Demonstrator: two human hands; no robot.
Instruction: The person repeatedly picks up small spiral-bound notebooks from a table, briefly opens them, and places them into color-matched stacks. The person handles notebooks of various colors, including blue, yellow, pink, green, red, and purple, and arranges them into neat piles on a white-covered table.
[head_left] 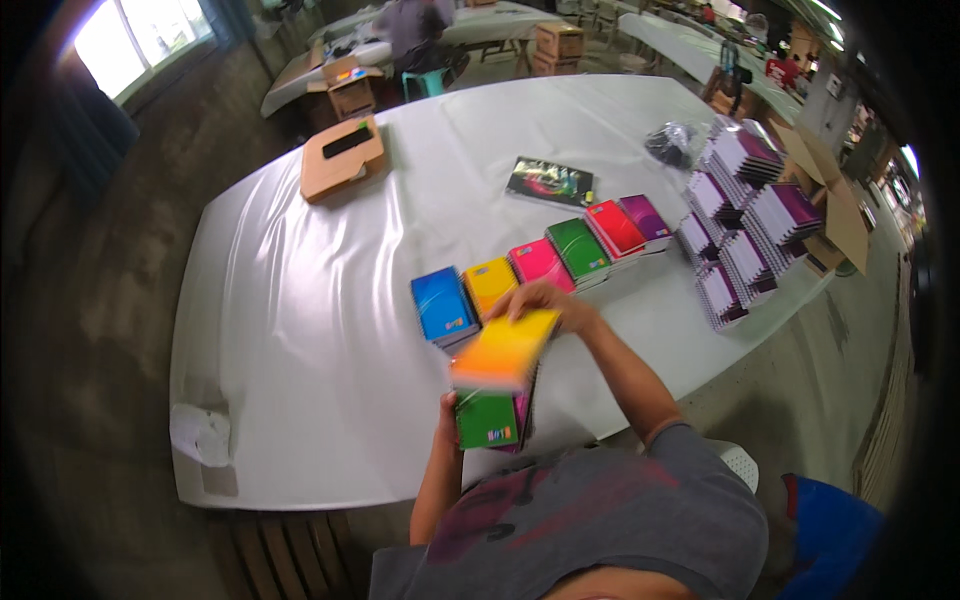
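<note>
My right hand (542,300) grips the upper edge of a yellow-orange notebook (508,345), blurred by motion, tilted over the other notebooks I hold. My left hand (449,415) is closed on the left side of a green spiral notebook (486,420); a purple-pink notebook (524,408) shows beneath it. Beyond my hands runs a slanting row of notebook stacks: blue (443,303), yellow (490,283), pink (541,264), green (578,248), red (614,229) and purple (645,217). The yellow stack is partly hidden by my right hand.
Tall piles of purple-covered spiral notebooks (745,225) stand at the right, beside an open carton (845,225). A dark printed pack (550,181) lies behind the row. Cardboard with a black object (342,160) is far left, and a clear plastic bag (672,144) far right.
</note>
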